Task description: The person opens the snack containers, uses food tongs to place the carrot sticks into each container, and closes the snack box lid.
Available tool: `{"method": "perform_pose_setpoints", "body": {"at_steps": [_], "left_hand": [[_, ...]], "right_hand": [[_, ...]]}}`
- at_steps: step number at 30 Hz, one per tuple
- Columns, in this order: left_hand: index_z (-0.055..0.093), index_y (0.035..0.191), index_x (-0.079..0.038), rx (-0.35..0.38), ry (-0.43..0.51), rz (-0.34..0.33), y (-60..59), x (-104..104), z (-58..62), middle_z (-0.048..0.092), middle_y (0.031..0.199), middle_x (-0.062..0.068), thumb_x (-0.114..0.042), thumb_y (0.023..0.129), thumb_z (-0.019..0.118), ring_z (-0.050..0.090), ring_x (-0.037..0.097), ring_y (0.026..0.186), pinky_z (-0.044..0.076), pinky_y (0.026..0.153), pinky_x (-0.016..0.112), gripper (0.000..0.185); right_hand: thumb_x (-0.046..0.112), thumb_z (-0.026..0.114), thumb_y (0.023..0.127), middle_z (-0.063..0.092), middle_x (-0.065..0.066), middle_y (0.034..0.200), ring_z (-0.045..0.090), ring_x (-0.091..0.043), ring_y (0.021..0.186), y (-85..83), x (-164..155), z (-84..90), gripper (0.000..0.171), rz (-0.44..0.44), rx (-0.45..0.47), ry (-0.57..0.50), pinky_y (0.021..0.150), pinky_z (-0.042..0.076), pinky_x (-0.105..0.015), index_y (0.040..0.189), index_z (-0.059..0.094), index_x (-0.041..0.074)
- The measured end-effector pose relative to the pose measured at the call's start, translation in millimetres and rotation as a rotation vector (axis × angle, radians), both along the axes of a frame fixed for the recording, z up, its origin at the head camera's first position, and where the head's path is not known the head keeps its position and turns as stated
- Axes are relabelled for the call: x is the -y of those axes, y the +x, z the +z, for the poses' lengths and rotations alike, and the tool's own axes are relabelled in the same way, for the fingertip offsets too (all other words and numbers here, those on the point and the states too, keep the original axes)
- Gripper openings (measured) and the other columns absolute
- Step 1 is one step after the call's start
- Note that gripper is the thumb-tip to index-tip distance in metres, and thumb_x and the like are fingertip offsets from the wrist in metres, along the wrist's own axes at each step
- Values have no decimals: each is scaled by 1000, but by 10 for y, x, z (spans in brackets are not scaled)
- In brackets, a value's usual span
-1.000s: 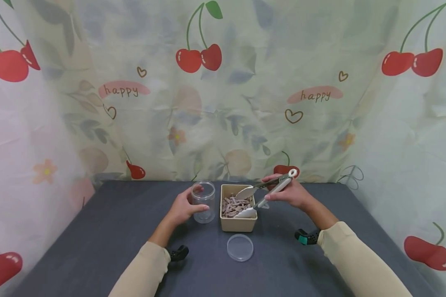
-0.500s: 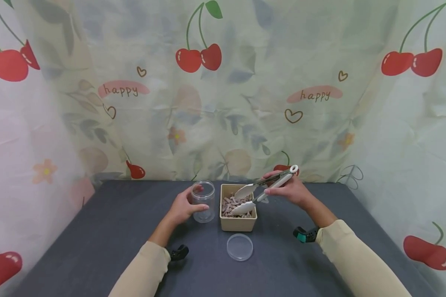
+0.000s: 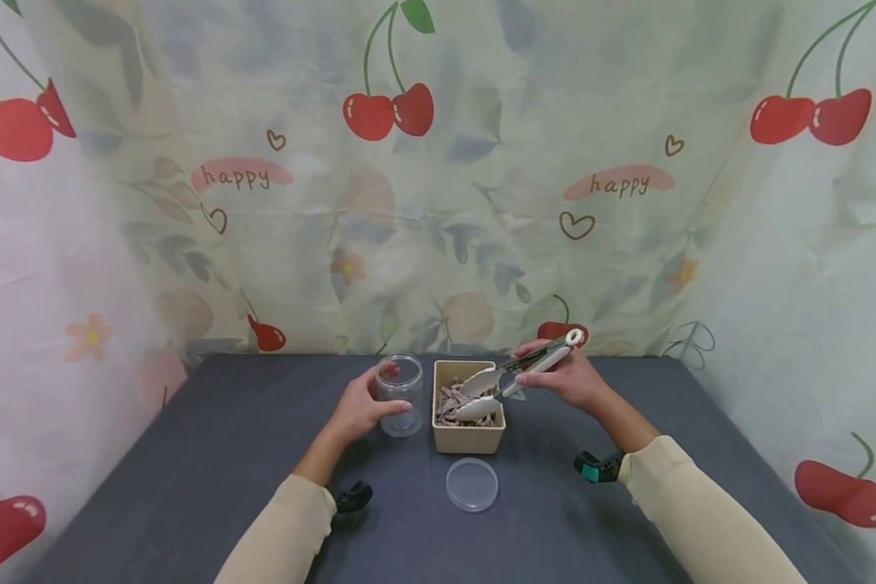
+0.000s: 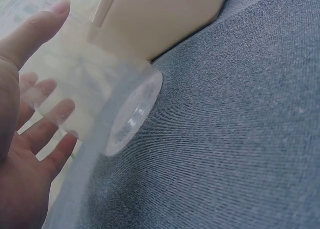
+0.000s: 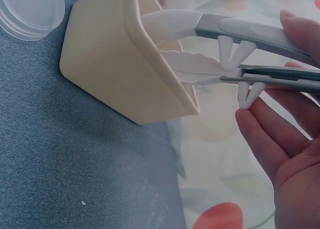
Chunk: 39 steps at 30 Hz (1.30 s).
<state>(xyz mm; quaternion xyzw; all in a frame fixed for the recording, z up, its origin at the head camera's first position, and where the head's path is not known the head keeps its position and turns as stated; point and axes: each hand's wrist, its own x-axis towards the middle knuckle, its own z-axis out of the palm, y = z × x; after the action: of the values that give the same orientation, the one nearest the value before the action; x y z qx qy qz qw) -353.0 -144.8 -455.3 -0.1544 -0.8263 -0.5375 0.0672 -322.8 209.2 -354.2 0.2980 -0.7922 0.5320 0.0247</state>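
Note:
My left hand [image 3: 360, 408] grips a clear, lidless jar [image 3: 400, 405] that stands upright on the table; in the left wrist view the thumb and fingers lie around the jar's wall [image 4: 85, 79]. Just right of it is a beige rectangular bin [image 3: 470, 440] holding a heap of greyish-brown strips [image 3: 448, 404]. With my right hand [image 3: 565, 375] I hold white-and-grey tongs [image 3: 543, 361] between thumb and fingers. Their white heads [image 3: 479, 408] reach down inside the bin among the strips, parted from each other. The bin's wall hides the tips in the right wrist view.
A clear round lid [image 3: 472, 485] lies flat on the dark cloth-covered table [image 3: 540, 519], in front of the bin. Behind the table hangs a curtain [image 3: 453, 243] printed with cherries, which also runs along both sides.
The tongs' heads have come somewhat closer together and lie a little further left and higher in the bin. My left hand and the jar stay put.

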Motion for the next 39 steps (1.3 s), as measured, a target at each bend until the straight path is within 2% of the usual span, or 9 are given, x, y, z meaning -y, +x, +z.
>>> {"method": "perform_pose_setpoints", "body": {"at_steps": [8, 14, 22, 24, 31, 39], "left_hand": [[52, 136, -3, -8, -15, 37, -3, -16, -22, 60, 129, 12, -16, 76, 85, 56, 25, 102, 46, 83, 41, 70], [53, 136, -5, -8, -10, 42, 11, -19, -4, 60, 129, 10, -15, 76, 85, 57, 24, 101, 47, 83, 41, 69], [54, 135, -9, -2, -12, 36, 14, -15, -2, 59, 131, 12, -21, 74, 86, 57, 24, 100, 48, 81, 40, 70], [53, 136, -8, 0, -11, 34, 10, -15, -7, 59, 131, 12, -21, 75, 86, 57, 24, 102, 48, 82, 41, 70], [52, 138, -7, 7, -32, 38, 17, -19, -14, 59, 131, 10, -23, 75, 86, 56, 23, 99, 46, 80, 39, 73], [52, 137, -8, 9, -31, 39, 10, -16, 1, 59, 132, 8, -22, 74, 86, 56, 23, 102, 46, 82, 40, 73]], "right_hand": [[-8, 74, 80, 63, -31, 106, 65, -16, 78, -139, -56, -182, 38, 28, -31, -45, 67, 53, -30, 116, 61, -12], [-1, 77, 81, 66, -22, 104, 66, -22, 78, -172, -64, -217, 35, 18, -61, -37, 67, 54, -33, 114, 65, -5], [6, 78, 82, 67, -16, 99, 65, -23, 77, -137, -58, -166, 32, -25, -93, 22, 67, 53, -32, 111, 67, 0], [3, 78, 81, 67, -17, 99, 65, -22, 76, -128, -53, -151, 32, -26, -90, 18, 67, 53, -32, 111, 67, -1], [-3, 75, 82, 64, -28, 99, 64, -18, 74, 57, 31, 66, 32, -23, -68, 19, 66, 52, -30, 110, 63, -11], [-5, 74, 81, 63, -30, 100, 65, -17, 75, 56, 34, 133, 31, -32, -73, -11, 65, 53, -29, 109, 62, -14]]}}
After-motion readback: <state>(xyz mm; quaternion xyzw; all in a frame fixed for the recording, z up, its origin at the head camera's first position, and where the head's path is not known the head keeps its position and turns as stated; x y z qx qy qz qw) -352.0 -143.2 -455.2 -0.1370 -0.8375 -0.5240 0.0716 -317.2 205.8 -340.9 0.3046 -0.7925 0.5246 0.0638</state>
